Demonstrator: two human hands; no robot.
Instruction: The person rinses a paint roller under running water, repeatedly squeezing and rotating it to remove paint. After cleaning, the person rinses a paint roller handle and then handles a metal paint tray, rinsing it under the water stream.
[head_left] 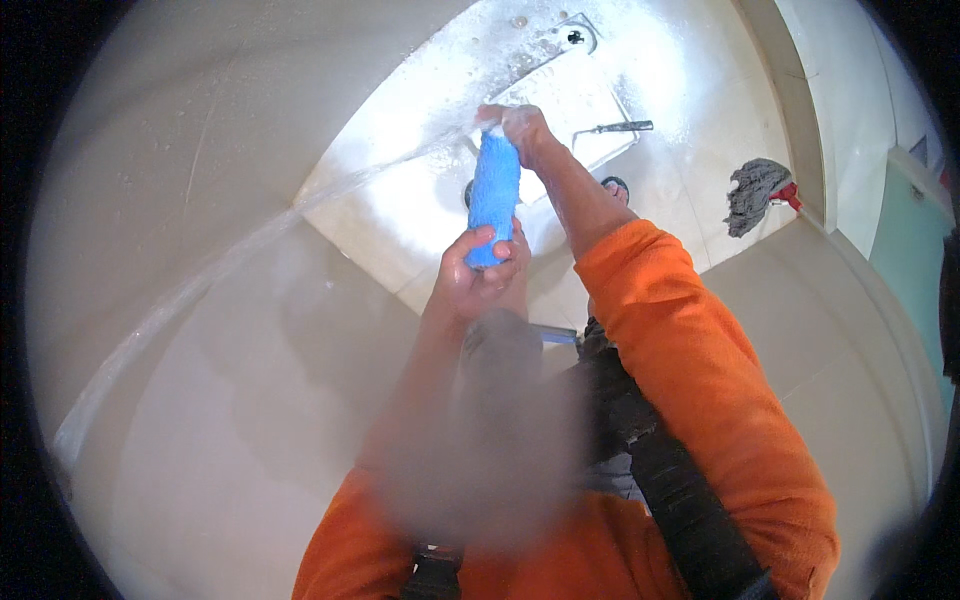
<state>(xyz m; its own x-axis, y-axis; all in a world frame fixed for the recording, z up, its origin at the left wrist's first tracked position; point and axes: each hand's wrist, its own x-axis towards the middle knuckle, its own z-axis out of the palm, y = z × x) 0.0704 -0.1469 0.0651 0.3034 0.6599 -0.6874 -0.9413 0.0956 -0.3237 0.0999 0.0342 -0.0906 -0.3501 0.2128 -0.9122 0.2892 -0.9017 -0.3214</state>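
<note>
A fuzzy blue paint roller sleeve (496, 185) stands nearly upright in the picture, held between both hands. My left hand (483, 262) is closed round its near end, with fingers and thumb wrapped on the blue pile. At the far end my right hand (522, 128) is closed over the top of the sleeve; its fingertips are partly lost in glare and spray. A thin stream of water (270, 228) arcs in from the lower left and meets the sleeve near the right hand. Both hands look wet.
Beyond the hands, a pale flat tray (585, 85) lies on the wet floor, a dark-handled roller frame (625, 127) across its edge. A drain (575, 38) is at the far side. Right of these rests a grey mop head (757, 195) with a red fitting. Walls stand left and right.
</note>
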